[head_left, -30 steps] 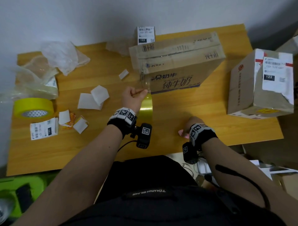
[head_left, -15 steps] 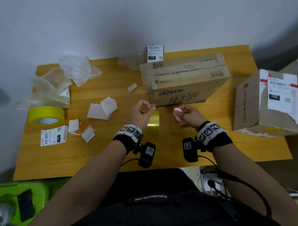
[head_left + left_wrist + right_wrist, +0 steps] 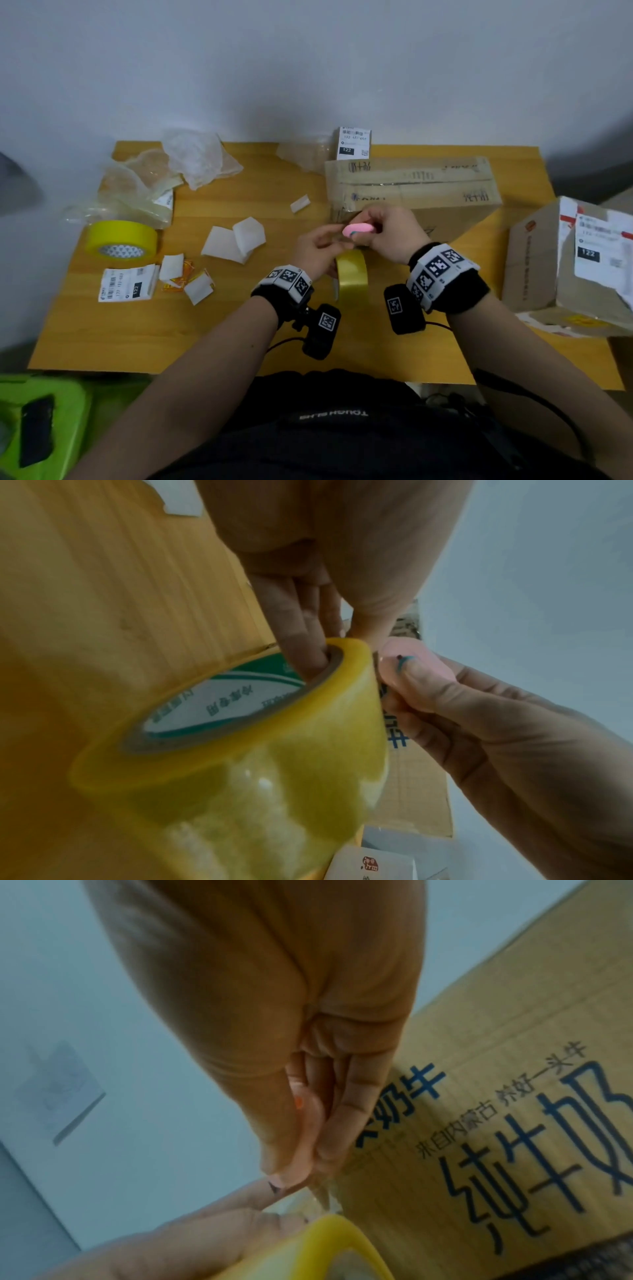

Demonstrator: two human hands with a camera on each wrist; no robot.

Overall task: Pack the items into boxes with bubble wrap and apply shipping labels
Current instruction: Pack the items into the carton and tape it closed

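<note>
Sealing stage: left hand (image 3: 317, 248) is holding tape roll (image 3: 352, 274) by its core, right hand (image 3: 390, 233) is pinching pink cutter (image 3: 358, 229) at the strip. Milk box (image 3: 411, 192) sitting at 12 o'clock, unlabelled; labelled box (image 3: 561, 267) at 3. Spare label (image 3: 128, 283) waiting at 9 on counter (image 3: 205, 329).

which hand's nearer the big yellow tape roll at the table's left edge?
Left. The left hand is mid-table, holding the smaller tape roll, on the side toward the big yellow tape roll. The right hand, gripping the pink cutter, is farther right.
</note>
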